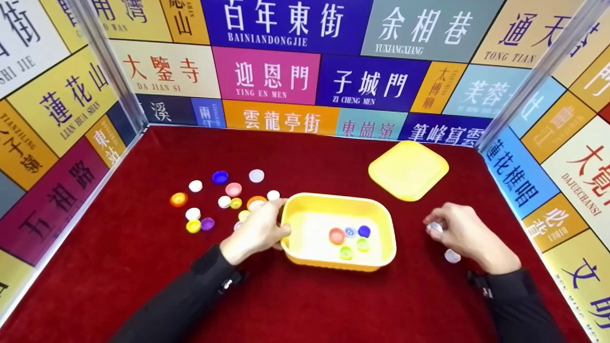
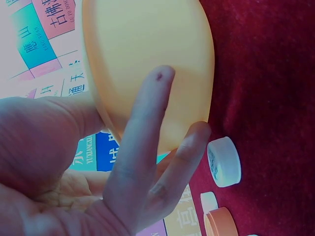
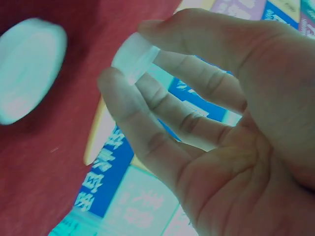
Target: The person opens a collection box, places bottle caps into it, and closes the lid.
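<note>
We count five caps [image 1: 337, 236] inside the yellow box [image 1: 343, 204], more caps [image 1: 233, 189] remaining on the desk [image 1: 310, 305]. Left grip [image 1: 259, 226] pinches the box's left wall; right grip [image 1: 462, 228] pinches a pale cap [image 3: 133, 54] outside it.

Left fingers [image 1: 284, 231] gripping yellow tub [image 1: 333, 206], right fingers [image 1: 435, 216] apparently pinching pale cap [image 1: 435, 227]

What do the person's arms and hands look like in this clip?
Both arms wear long black sleeves. At each wrist sits a small dark attachment with a shiny metallic-looking part. The left hand and right hand are ungloved; one left fingertip has a small spot.
</note>
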Motion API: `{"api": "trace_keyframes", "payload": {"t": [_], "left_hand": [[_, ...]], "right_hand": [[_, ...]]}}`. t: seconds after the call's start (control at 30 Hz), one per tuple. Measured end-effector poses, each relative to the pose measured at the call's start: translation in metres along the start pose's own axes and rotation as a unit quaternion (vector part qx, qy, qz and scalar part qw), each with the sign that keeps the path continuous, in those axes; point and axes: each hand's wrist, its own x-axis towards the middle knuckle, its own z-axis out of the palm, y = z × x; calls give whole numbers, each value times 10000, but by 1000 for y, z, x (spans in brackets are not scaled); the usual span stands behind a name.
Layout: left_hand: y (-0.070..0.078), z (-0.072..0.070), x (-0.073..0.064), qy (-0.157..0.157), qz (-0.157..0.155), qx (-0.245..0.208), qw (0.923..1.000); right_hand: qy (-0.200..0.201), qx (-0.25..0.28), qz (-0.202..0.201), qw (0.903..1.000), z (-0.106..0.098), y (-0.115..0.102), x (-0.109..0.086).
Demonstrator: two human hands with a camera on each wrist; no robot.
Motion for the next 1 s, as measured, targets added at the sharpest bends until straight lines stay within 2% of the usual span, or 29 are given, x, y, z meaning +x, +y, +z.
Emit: {"api": "trace_keyframes", "payload": {"t": [0.2,0.37,0.57,0.7,0.87,1.0], "left_hand": [[-1,0,0,30,-31,62,10000],[0,-1,0,14,-76,54,10000],[2,-1,0,-13,-88,-6,10000],[1,0,-1,-21,-53,5,10000],[1,1,0,-15,-30,19,10000],[1,1,0,-21,-74,42,10000]], "right_hand": [[769,159,-763,9940,-6,-40,20],[1034,389,-1333,9849,-2,-82,37],[377,495,-2009,9776,22,-124,56],[-46,558,-2306,9714,40,-149,59],[-582,615,-2436,9662,54,-170,56],[-810,409,-2443,9655,61,-177,55]]}}
